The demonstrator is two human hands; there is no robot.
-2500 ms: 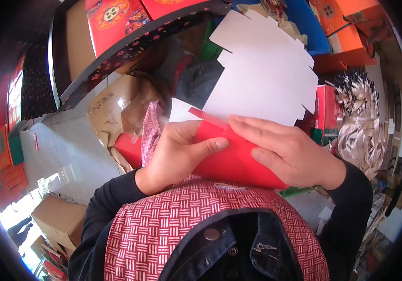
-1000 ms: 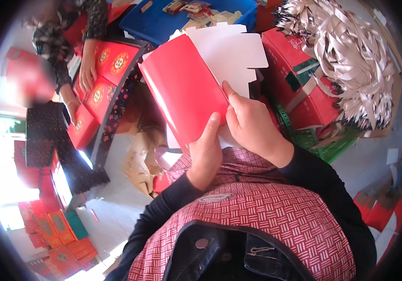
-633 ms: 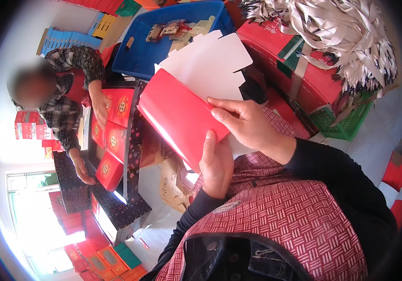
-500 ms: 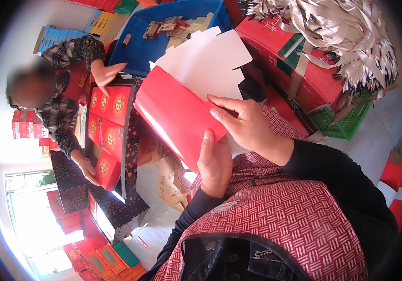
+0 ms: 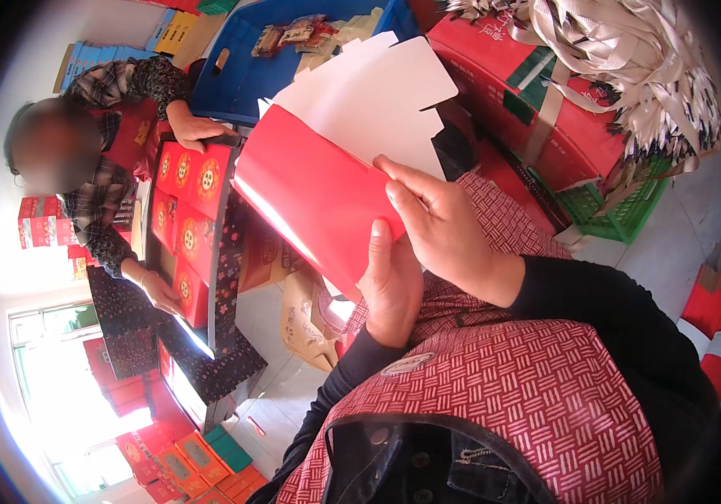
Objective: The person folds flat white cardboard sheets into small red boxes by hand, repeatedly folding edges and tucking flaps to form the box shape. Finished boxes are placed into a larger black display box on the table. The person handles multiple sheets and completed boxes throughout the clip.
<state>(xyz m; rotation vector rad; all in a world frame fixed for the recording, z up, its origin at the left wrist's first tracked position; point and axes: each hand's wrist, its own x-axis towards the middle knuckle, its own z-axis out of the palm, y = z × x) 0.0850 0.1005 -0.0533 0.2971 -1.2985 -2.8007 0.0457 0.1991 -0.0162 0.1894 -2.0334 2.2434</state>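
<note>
Seemingly only part-folded, the carton sheet (image 5: 318, 189) is mid-scene, gripped at its near right side by the left hand (image 5: 393, 290) and right hand (image 5: 447, 227), its red panel (image 5: 306, 181) bent over, its far white part (image 5: 373, 101) not yet folded.

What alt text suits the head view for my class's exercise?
The wearer's left hand and right hand hold a glossy red card, with a notched white sheet spreading beyond it. At left, a co-worker reaches to a dark tray of red boxes, near a blue bin.
</note>
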